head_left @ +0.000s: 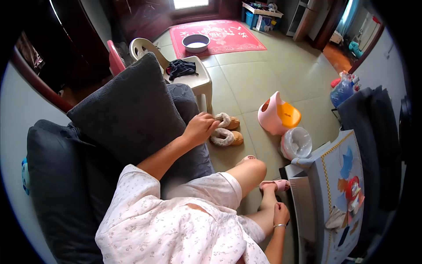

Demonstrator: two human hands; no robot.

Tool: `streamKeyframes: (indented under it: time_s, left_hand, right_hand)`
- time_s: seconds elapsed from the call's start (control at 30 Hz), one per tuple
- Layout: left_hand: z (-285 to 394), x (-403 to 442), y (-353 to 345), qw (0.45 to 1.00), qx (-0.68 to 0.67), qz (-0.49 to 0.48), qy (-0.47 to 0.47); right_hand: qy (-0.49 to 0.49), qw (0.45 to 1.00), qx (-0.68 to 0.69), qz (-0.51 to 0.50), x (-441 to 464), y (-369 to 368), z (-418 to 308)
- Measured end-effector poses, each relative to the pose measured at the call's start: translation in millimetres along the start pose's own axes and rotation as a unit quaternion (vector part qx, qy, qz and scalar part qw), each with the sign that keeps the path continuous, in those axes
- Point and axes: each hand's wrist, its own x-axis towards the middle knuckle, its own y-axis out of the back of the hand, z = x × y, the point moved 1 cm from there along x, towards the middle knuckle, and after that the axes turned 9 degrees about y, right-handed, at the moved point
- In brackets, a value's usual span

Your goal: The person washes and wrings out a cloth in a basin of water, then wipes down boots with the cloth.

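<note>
At the left of the view there is a dark sofa (55, 185), with a large grey cushion (127, 99) leaning on it. Behind the cushion stands a white plastic chair (200, 80), and a dark cloth (182, 69) lies on its seat. Next comes the left hand (203, 129), stretched out past the sofa's edge. Its fingers are bent and close together; no object is seen in this grip, but the palm is turned away, so I cannot tell for certain.

The tan, fur-lined slippers (227, 137) are on the tiled floor, just to the right of the left hand in the view, side by side. Their long axes run nearly across the view, with the furry openings toward this hand and the toes away from it. The fingertips overlap the fur, but whether they touch it I cannot tell. The left hand is clearly the nearer one.

Farther right stand a pink potty (269, 116) and, just beside it, a lined bin (290, 147). Below them, the right hand (281, 214) is at the bent leg, its fingers curled; whether its grip contains something is hidden. At the far right is the covered worktop (334, 178).
</note>
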Motion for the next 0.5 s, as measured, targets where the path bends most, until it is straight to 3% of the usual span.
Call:
streamKeyframes:
  time_s: [0.07, 0.1, 0.13, 0.17, 0.2, 0.23, 0.27, 0.33, 0.47, 0.5]
  left_hand:
    - [-6.6, -6.3, -23.9, 0.998, 0.034, 0.048, 0.040]
    - [-53.6, -49.3, 67.4, 0.992, 0.114, 0.004, 0.053]
    - [-46.2, -44.2, 14.8, 0.994, 0.081, 0.022, 0.076]
    - [-72.8, -30.5, 54.3, 0.985, 0.156, 0.024, 0.074]
    - [-47.7, -45.8, -5.8, 0.990, 0.098, 0.041, 0.092]
    - [-41.2, -44.1, -22.2, 0.992, 0.075, 0.044, 0.097]
    - [-60.1, -20.6, 30.6, 0.990, 0.117, 0.062, 0.050]
    - [-44.3, -16.0, 9.1, 0.996, 0.068, 0.059, 0.019]
    - [-47.5, 19.4, 42.7, 0.982, 0.140, 0.122, -0.028]
    - [-49.4, 26.5, 49.9, 0.979, 0.155, 0.131, 0.026]
  right_hand:
    - [-0.010, 0.999, -0.006, 0.043, 2.4, 14.5, 26.0]
    - [-0.005, 0.997, 0.077, 0.003, -28.4, -68.4, -68.6]
    - [-0.004, 1.000, -0.011, 0.016, -19.7, -16.9, -24.3]
    - [0.012, 0.999, 0.013, 0.034, 6.7, -64.0, -64.2]
    - [-0.018, 0.999, -0.038, 0.012, -14.9, -12.2, -2.2]
    - [-0.022, 0.998, -0.062, 0.012, -21.2, 1.5, 20.0]
    - [-0.007, 0.999, -0.040, 0.012, 8.1, -58.9, -19.9]
    - [-0.028, 0.993, -0.110, -0.045, -8.2, -28.4, 12.5]
    - [-0.038, 0.990, -0.111, -0.084, 4.5, -33.6, -14.7]
    - [-0.057, 0.987, -0.120, -0.096, -4.3, -24.6, -10.9]
